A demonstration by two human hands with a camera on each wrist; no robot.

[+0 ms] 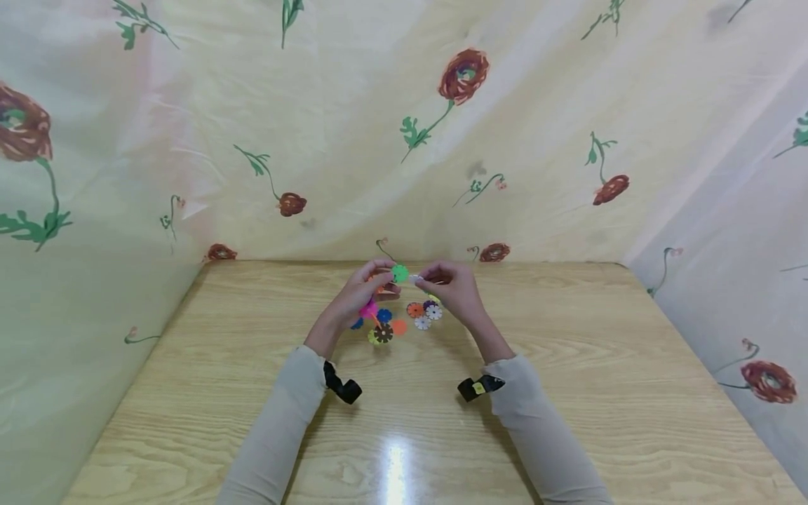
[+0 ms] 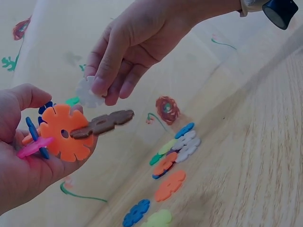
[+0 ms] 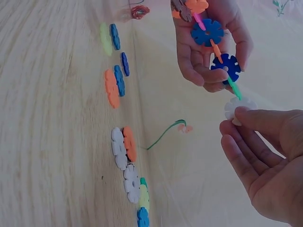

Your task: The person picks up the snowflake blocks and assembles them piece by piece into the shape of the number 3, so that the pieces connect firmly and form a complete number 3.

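Observation:
My left hand [image 1: 353, 298] grips a chain of notched, flower-shaped plastic discs slotted together at angles. In the left wrist view, an orange disc [image 2: 57, 125], a brown disc [image 2: 106, 124] and a pink disc [image 2: 35, 147] show near the palm. The right wrist view has two blue discs along the chain, one a larger blue disc [image 3: 207, 32], and a green disc [image 3: 235, 89] at its end. Between thumb and fingers, my right hand [image 1: 461, 291] pinches a white disc [image 3: 232, 107], its edge right at the green one. Both hands are raised over the table.
Loose discs lie on the wooden table [image 1: 404, 393] beneath the hands, among them an orange disc [image 2: 170, 186], a blue disc [image 2: 136, 212] and a white disc [image 3: 119, 148]. A flower-printed cloth [image 1: 353, 126] hangs behind the table and along both sides.

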